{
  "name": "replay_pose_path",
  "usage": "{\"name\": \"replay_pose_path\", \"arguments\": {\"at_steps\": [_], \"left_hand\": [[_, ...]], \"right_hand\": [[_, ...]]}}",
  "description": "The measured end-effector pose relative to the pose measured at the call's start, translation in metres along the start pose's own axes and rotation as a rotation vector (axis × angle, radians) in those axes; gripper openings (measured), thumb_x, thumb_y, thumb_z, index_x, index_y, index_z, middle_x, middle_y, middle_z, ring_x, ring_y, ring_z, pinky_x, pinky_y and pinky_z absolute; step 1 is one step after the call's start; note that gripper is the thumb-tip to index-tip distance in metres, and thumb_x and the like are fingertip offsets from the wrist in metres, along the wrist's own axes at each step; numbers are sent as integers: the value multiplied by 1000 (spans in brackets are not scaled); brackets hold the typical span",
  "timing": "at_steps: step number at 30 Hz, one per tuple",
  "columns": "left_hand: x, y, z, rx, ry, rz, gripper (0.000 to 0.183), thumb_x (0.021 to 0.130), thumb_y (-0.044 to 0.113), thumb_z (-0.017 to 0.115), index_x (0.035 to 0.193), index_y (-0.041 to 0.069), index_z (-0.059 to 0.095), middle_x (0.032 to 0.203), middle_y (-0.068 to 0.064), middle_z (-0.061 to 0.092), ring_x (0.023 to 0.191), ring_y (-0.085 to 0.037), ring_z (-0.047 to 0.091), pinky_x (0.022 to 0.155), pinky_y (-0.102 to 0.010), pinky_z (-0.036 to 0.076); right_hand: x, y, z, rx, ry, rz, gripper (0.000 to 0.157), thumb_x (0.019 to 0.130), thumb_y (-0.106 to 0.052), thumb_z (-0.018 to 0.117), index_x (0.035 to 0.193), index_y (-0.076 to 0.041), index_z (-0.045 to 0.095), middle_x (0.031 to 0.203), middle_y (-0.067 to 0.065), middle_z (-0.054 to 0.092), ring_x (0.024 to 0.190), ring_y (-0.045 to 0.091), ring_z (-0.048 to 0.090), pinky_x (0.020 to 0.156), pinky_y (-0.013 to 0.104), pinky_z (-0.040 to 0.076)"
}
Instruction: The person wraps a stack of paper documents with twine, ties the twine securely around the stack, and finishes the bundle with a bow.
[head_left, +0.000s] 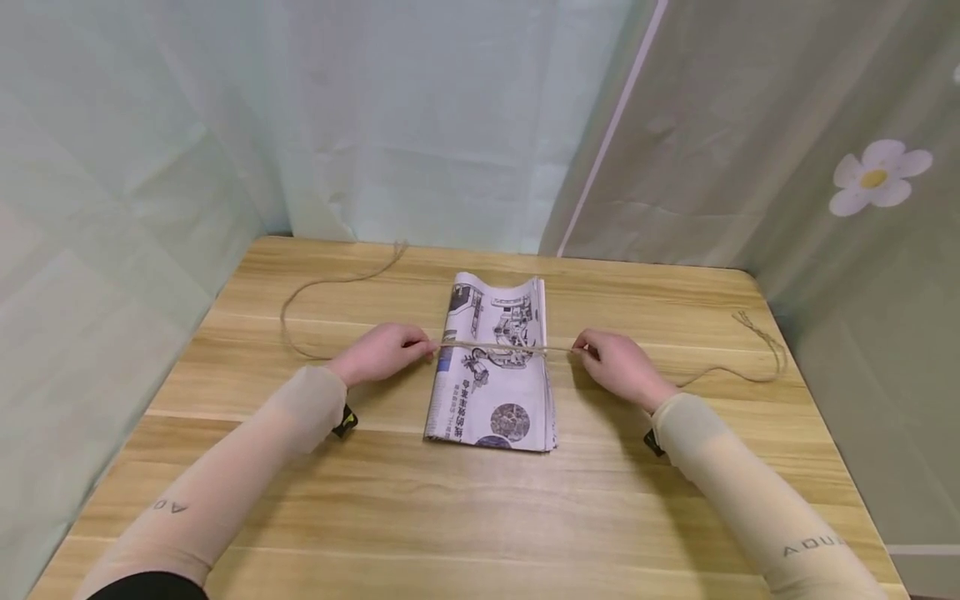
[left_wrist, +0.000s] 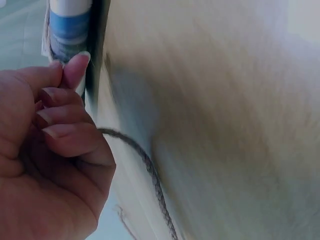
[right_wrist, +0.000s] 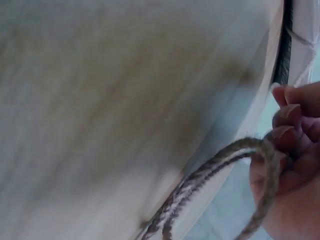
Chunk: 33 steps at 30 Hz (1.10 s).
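Note:
A folded newspaper (head_left: 491, 400) lies on the wooden table with twine (head_left: 495, 345) stretched across its middle. At the paper's left edge, my left hand (head_left: 386, 352) pinches the twine between thumb and forefinger, the other fingers curled in. My right hand (head_left: 617, 365) pinches the twine a little way off the paper's right edge. In the left wrist view, a length of twine (left_wrist: 150, 165) trails out below the curled fingers of the left hand (left_wrist: 55, 135). The right wrist view has a loop of twine (right_wrist: 270, 185) hanging beside the right hand (right_wrist: 295, 145).
One loose twine end (head_left: 330, 283) curves over the table's back left, and the other (head_left: 772, 350) lies near the right edge. Pale curtains (head_left: 450, 125) hang close around the table (head_left: 480, 517) at the back and sides.

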<state>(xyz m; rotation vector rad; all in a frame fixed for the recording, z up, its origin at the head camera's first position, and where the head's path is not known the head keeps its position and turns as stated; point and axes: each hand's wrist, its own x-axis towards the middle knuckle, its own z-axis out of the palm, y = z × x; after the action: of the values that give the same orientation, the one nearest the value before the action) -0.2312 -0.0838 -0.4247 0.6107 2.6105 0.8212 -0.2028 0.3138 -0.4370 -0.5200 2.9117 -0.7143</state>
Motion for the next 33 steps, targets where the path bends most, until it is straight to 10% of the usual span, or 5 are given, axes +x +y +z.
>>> {"name": "replay_pose_path", "arguments": {"at_steps": [18,26,33], "left_hand": [[-44,59,28,93,-67,39,25,105,30,58,84,20,65,63,5,55,56,-12,51,55,-32,46],[-61,83,50,-154,-240,-21,26,109,24,52,90,10,62,64,-3,66,52,-21,67,49,-34,55],[-67,98,71,-310,-330,-74,27,109,22,49,91,7,62,71,-8,68,51,-24,67,47,-40,57]], "right_hand": [[16,-10,-7,-61,199,-71,17,102,-23,62,107,-9,71,101,4,73,91,24,55,80,43,47],[39,-17,-10,-84,224,-51,17,102,-27,65,107,-13,72,110,5,73,102,28,54,96,49,41],[79,-29,-2,-155,60,-130,14,104,-20,61,110,-9,66,130,14,63,127,33,52,114,50,35]]}}
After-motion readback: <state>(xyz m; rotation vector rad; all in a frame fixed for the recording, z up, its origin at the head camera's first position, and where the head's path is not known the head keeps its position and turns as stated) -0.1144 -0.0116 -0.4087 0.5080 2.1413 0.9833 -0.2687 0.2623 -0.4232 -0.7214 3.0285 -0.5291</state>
